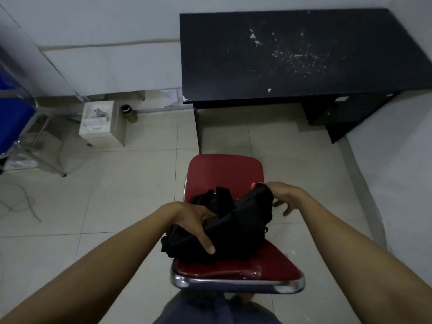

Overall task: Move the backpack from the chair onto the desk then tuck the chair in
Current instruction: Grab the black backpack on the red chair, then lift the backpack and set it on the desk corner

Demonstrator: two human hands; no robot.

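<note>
A black backpack (236, 226) lies on the red padded chair (224, 171), which stands on the tiled floor in front of the dark desk (292, 57). My left hand (195, 220) is clamped over the backpack's near left end, thumb down its side. At the bag's far right end, my right hand (284, 195) rests on the top edge with its fingers spread and hanging beside the bag. The desk top is bare, scratched and flecked with white marks.
A blue chair with a metal frame (14, 122) stands at the far left. A white box (98, 122) and a dark cylinder (128, 113) sit by the wall left of the desk. A loose cable (21, 204) lies on the floor. Desk drawers (339, 113) hang at the right.
</note>
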